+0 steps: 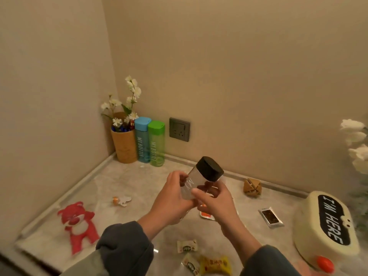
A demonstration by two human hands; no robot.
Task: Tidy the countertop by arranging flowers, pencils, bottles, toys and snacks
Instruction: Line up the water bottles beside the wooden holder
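Two beige walls meet in a far-left corner above a pale marble countertop (127, 182). At the near right sits a big cream container (310, 232) lettered "I'M HERE". White blossoms (356, 148) show at the right edge.

In the middle, above the counter, both hands hold a clear bottle (196, 176) with a black cap, tilted to the right. The left hand (171, 198) wraps its lower body. The right hand (216, 204) pinches it just under the cap.

A red plush bear (76, 226) lies flat at the near left. In the far corner stands a cork holder (124, 146) with white flowers (127, 104) and pencils (127, 127). A blue bottle (143, 140) and a green bottle (156, 144) stand upright just right of it, near a wall socket (179, 129).

A wooden puzzle (252, 187) sits far right. A dark snack packet (270, 217) lies to its near side. Wrapped snacks (216, 264) lie nearest.
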